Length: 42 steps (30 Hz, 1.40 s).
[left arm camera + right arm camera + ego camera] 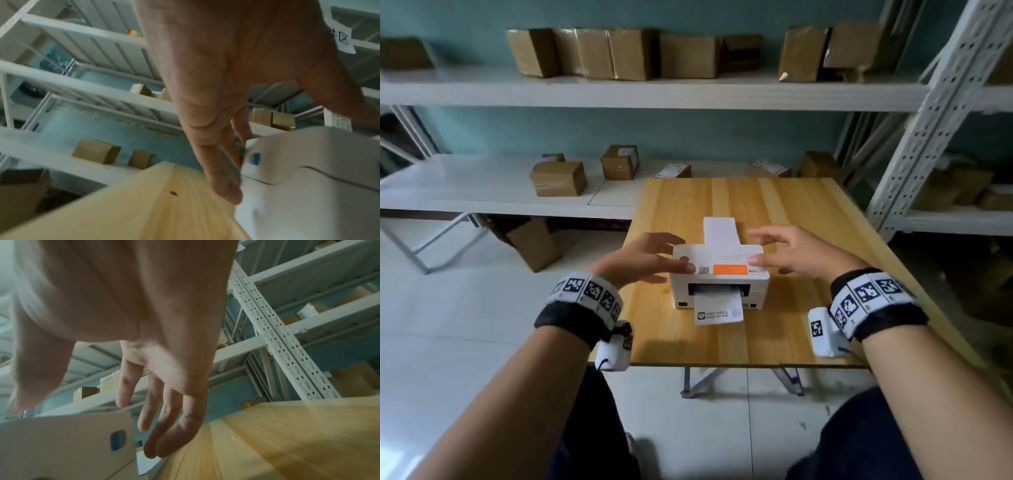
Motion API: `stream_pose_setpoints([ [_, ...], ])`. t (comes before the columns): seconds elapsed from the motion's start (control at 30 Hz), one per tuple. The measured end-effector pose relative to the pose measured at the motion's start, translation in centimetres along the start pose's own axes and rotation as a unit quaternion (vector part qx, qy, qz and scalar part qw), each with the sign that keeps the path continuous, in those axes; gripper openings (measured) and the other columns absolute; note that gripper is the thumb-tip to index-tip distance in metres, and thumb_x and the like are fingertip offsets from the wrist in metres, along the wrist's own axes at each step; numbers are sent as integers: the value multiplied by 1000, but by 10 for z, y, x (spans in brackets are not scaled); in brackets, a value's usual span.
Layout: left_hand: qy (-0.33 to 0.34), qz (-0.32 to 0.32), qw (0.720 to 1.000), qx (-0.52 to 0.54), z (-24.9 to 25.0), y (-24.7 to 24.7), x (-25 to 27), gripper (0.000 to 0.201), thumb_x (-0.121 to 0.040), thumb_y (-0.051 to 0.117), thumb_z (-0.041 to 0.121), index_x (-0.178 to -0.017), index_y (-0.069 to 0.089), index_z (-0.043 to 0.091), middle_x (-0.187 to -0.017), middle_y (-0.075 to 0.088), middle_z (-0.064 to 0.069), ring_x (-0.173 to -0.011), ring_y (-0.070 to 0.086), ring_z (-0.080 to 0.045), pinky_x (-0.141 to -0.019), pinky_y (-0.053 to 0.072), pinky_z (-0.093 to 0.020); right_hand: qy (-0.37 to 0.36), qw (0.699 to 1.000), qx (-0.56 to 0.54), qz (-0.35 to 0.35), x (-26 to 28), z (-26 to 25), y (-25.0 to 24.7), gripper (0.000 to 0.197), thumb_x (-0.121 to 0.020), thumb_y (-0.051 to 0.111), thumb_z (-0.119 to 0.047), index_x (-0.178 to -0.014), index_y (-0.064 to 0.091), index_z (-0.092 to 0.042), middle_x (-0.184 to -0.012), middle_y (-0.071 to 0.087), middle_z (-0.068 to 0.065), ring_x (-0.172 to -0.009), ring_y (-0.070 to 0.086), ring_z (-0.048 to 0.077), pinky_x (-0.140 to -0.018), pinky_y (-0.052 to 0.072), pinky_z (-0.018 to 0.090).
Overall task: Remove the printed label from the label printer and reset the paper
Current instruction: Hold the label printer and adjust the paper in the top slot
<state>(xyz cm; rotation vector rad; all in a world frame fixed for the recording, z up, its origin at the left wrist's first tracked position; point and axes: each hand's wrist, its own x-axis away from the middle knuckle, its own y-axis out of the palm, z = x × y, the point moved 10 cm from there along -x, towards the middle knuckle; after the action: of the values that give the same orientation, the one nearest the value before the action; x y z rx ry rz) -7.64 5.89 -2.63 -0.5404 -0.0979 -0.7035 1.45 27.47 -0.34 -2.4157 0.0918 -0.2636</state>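
A white label printer sits mid-table with an orange sticker on its lid. A printed label hangs out of its front slot. Blank paper feeds in from behind. My left hand lies against the printer's left side, fingers straight, thumb on the lid's left corner. In the left wrist view its fingers touch the printer's side by a blue button. My right hand hovers open at the printer's right side, thumb near the lid. The right wrist view shows spread fingers beside the printer.
The wooden table stands before white metal shelving loaded with cardboard boxes. A perforated rack upright rises at the right. Another box lies on the floor to the left.
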Motion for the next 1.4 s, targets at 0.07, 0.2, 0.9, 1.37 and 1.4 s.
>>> stream_pose_setpoints([
  [0.07, 16, 4, 1000, -8, 6, 4, 1, 61, -78, 83, 24, -133, 57, 17, -122, 68, 0, -110, 67, -23, -81, 60, -31, -11, 1000, -4, 10, 1, -2, -1, 65, -81, 78, -36, -140, 51, -35, -133, 54, -10, -120, 54, 15, -98, 50, 41],
  [0.2, 45, -14, 998, -50, 14, 13, 6, 55, -81, 81, 19, -130, 57, 17, -121, 68, 2, -105, 67, -14, -73, 61, -22, -24, 1000, -3, 8, 2, 2, 6, 67, -81, 79, -34, -142, 51, -28, -137, 50, -10, -119, 41, 8, -101, 37, 34],
  [0.9, 36, 2, 988, -148, 7, 9, 1, 78, -75, 83, 38, -141, 46, 21, -136, 60, 4, -128, 53, -17, -104, 52, -40, -12, 997, 71, -10, -3, 5, 7, 85, -65, 91, -30, -138, 48, -37, -137, 55, -13, -113, 45, 8, -90, 40, 33],
  [1.37, 14, -48, 977, -206, 8, 10, -9, 71, -76, 81, 43, -136, 44, 31, -134, 60, 13, -125, 51, -6, -106, 49, -35, 11, 991, 113, -68, -16, -2, 7, 86, -56, 95, -30, -132, 53, -36, -118, 57, -23, -103, 48, 0, -79, 35, 23],
  [1.4, 16, -51, 978, -203, 8, 10, -9, 71, -75, 82, 43, -135, 45, 31, -133, 60, 14, -125, 52, -6, -106, 50, -34, 10, 991, 109, -80, -17, -3, 9, 82, -57, 95, -29, -129, 55, -35, -116, 59, -25, -98, 49, -5, -76, 34, 20],
])
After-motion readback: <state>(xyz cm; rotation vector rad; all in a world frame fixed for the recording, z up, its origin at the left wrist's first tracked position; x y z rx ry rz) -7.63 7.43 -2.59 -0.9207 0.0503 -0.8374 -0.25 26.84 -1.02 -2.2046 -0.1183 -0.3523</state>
